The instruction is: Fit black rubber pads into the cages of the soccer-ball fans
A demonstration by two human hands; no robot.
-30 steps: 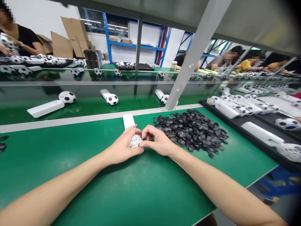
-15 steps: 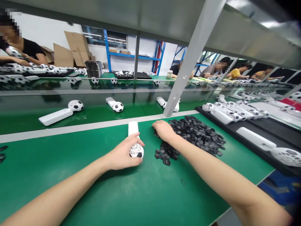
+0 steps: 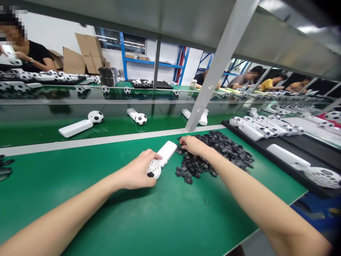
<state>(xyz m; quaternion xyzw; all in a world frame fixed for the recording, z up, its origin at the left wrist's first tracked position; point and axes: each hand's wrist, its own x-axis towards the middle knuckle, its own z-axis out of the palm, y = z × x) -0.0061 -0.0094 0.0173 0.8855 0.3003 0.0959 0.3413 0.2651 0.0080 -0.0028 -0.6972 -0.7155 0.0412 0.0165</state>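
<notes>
My left hand (image 3: 140, 170) is closed around the ball head of a white soccer-ball device (image 3: 167, 152), its flat handle pointing away to the upper right. The head is a white open lattice with a black patch near the bottom; my fingers hide part of it. My right hand (image 3: 194, 145) is at the far left edge of a heap of small black pentagon-shaped pieces (image 3: 226, 153). Its fingers are bent together at the tips, and what they pinch, if anything, is too small to make out.
Beyond the green table (image 3: 128, 220) runs a green belt (image 3: 114, 131) carrying similar devices. A black tray (image 3: 253, 142) with more devices lies right. A slanted metal post (image 3: 210, 78) rises behind the heap. Several co-workers sit across. Black pieces (image 3: 4, 167) lie far left.
The device in my left hand has turned, its handle swinging from straight away to the upper right. My right hand has shifted slightly right, its fingers now bent inward. Devices on the belt moved right.
</notes>
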